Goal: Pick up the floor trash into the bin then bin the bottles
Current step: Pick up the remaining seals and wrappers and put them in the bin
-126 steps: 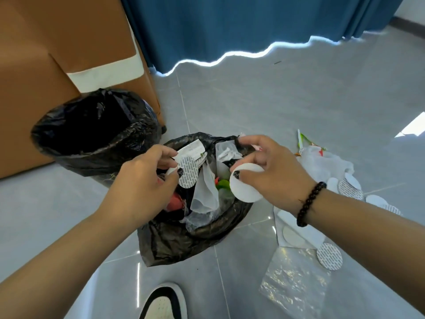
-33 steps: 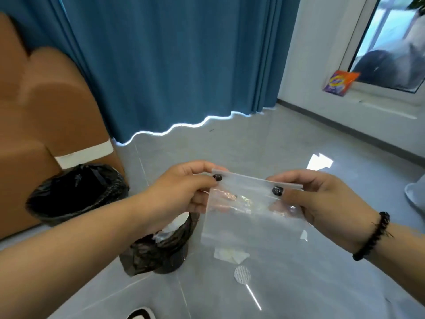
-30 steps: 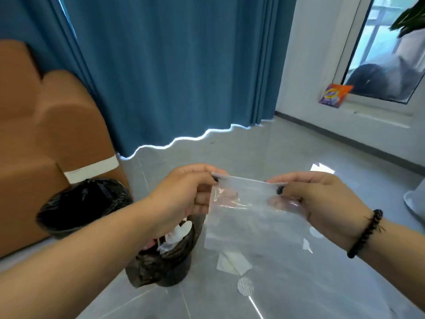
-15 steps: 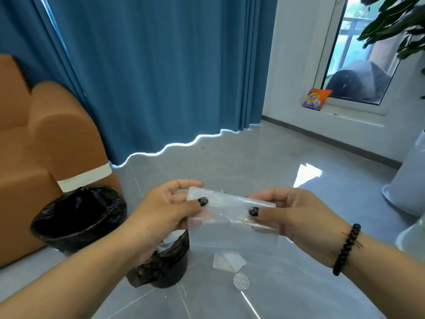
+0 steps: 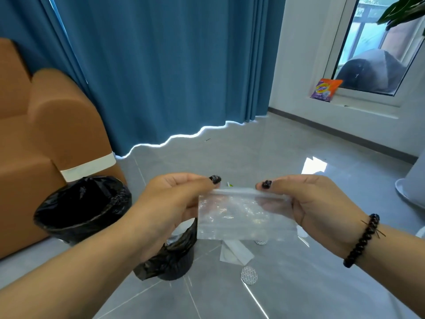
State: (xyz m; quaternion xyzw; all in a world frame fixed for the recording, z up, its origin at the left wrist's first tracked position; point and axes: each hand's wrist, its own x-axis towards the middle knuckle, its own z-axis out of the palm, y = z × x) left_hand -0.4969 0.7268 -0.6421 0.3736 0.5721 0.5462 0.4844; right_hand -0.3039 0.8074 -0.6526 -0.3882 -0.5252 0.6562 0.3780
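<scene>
A clear zip bag (image 5: 239,215) hangs in front of me, held up by its top strip. My left hand (image 5: 174,201) pinches the strip's left end and my right hand (image 5: 308,203) pinches its right end. Below my left hand stands a black trash bag (image 5: 170,259) on the floor, mostly hidden by my hand and arm. The bin (image 5: 82,208) lined with a black bag is at the left, beside the sofa. On the tiles under the zip bag lie a white paper piece (image 5: 234,250) and a round patterned pad (image 5: 249,275). No bottles are in view.
A brown sofa (image 5: 46,139) fills the left side. Blue curtains (image 5: 165,65) hang at the back. An orange packet (image 5: 325,89) sits on the window sill at the right. A white object (image 5: 411,183) stands at the far right edge. Grey floor tiles stretch ahead.
Both hands have kept hold of the zip bag and shifted their fingers along its top strip. The head has tilted up since the hands were at the black trash bag.
</scene>
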